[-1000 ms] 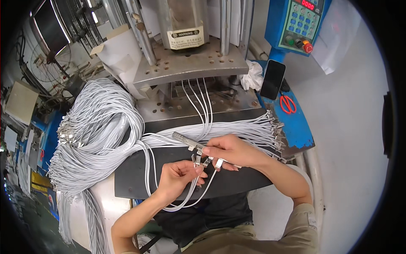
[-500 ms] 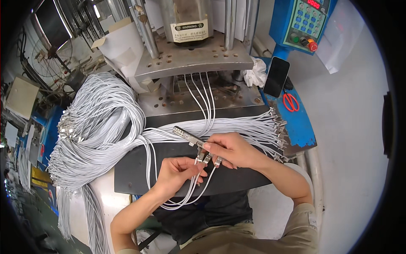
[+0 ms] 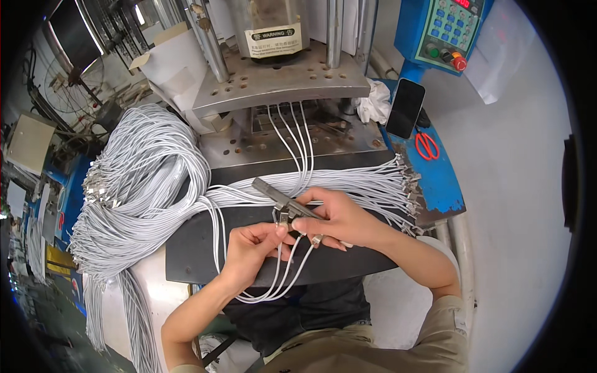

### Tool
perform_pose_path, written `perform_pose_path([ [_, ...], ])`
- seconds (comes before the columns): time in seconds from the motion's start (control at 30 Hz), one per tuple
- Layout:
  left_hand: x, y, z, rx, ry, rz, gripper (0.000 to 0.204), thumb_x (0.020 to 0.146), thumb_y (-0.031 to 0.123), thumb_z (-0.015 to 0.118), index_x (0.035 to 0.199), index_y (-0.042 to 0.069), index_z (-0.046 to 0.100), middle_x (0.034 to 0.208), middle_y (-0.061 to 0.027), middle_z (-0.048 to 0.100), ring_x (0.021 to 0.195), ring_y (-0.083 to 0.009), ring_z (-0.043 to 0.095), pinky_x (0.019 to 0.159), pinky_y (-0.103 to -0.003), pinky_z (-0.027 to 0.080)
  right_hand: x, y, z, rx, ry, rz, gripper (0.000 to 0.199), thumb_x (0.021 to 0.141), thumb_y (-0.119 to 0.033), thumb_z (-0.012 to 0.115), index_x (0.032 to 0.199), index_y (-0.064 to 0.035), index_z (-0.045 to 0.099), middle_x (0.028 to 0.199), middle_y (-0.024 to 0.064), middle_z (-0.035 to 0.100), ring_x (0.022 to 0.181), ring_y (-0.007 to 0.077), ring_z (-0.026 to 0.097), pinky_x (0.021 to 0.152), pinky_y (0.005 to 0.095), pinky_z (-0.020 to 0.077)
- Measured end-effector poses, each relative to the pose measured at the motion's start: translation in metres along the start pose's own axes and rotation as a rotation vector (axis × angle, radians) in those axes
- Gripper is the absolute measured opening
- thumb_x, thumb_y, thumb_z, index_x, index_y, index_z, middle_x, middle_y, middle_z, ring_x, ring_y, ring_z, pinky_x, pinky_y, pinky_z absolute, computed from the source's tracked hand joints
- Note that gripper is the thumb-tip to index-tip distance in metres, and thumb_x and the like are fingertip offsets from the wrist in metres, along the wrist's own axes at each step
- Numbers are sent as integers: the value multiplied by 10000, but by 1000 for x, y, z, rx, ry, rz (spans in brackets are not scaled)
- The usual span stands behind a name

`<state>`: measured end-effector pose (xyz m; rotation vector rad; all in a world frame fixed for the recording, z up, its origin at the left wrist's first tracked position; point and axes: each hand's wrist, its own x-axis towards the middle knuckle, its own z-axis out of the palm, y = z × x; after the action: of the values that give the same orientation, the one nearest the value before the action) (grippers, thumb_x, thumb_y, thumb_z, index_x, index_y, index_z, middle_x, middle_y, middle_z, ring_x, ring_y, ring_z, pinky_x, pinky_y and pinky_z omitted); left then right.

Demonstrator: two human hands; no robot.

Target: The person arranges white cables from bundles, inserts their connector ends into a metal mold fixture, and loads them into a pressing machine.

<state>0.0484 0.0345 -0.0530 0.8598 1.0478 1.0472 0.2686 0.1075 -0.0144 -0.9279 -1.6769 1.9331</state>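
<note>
My right hand (image 3: 342, 221) is closed around a grey metal bar (image 3: 268, 189) that sticks out past its fingers to the upper left. Just below the bar, my left hand (image 3: 252, 248) pinches a cable connector (image 3: 283, 220), a small metal plug on a white cable. It appears to touch the bar's lower side. Another connector (image 3: 316, 240) hangs under my right fingers. Several white cables (image 3: 291, 276) loop down from both hands past the edge of the dark work board (image 3: 193, 252). My fingers partly hide the plugs.
Behind the hands stands a press (image 3: 280, 87), with several white cables running into it. A big cable bundle (image 3: 149, 149) lies left, and a row of cable ends (image 3: 407, 186) points right. Red-handled scissors (image 3: 427, 146), a phone (image 3: 405, 109) and a blue control box (image 3: 444, 34) are at right.
The metal bar has rolled in my right hand: its slotted face has turned away and a plainer side shows. My left hand has moved slightly up and left with a connector.
</note>
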Motion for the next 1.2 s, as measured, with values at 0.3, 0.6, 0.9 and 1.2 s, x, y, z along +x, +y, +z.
perform_pose_path([
  [0.3,0,10,0,54,-18,-44,97,883,-1,767,820,-6,695,883,-110,735,702,-156,705,676,-275,571,-4,-1,-5,-113,31,50,454,879,-228,817,1152,-19,519,665,65,651,424,68,503,380,222,329],
  [0.6,-2,10,1,96,-12,-51,175,850,-47,769,736,8,650,850,-133,736,678,-161,704,667,-284,576,-5,0,2,-284,-17,24,459,874,-196,815,1158,-8,508,704,81,682,478,81,548,416,238,367],
  [0.9,-3,10,4,113,-20,-51,87,851,-49,764,784,-30,711,838,-128,736,674,-152,697,684,-291,582,-5,3,-2,-277,3,7,452,894,-211,791,1142,8,482,731,82,672,484,104,550,432,264,394],
  [1.2,-1,9,1,105,-7,-53,32,860,-35,749,877,-49,725,829,-121,727,667,-148,686,655,-270,568,-4,3,1,-327,19,0,443,900,-199,782,1132,4,464,752,98,688,489,119,568,439,269,413],
])
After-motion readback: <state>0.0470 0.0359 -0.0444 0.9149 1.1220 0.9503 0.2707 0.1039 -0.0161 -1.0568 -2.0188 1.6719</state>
